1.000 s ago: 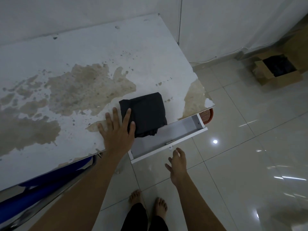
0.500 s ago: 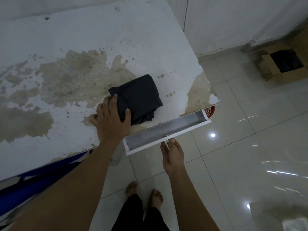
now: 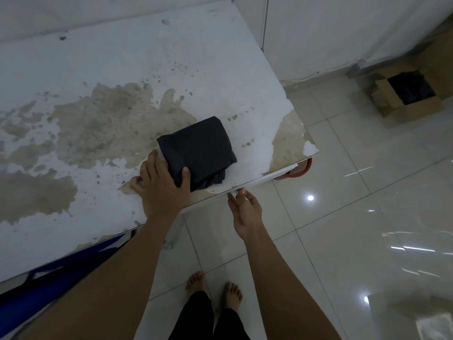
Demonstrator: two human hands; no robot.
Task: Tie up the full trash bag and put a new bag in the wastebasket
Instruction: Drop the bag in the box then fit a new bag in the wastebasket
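Across the room's left half stretches the white surface [image 3: 103, 69], its coating peeled away in wide brown patches, and beyond its right edge lies glossy tiled floor [image 3: 355, 217] throwing back ceiling lights. Near the far wall sits an open cardboard box [image 3: 402, 99] with something dark inside, well apart from the person, and an orange mesh wastebasket [image 3: 300, 169] peeks out from under the surface's corner, mostly hidden. On the surface close to its front edge rests the folded stack of black trash bags [image 3: 198, 150], a soft, light bundle of thin film that looks slippery and likely to slide apart if lifted by one layer. The left hand [image 3: 161, 185] lies partly on it, thumb pressed over the near corner and fingers spread flat on the surface beside it, a loose clasp rather than a closed grip. I would judge the near folded edge the best place to pinch, taking the whole thickness or peeling a single bag free. The right hand [image 3: 245, 212] is open, fingertips touching the thin white drawer front [image 3: 259, 182] at the surface's edge, holding nothing. Bare feet [image 3: 213, 290] stand on the tiles below; nothing blocks the way to the wastebasket.
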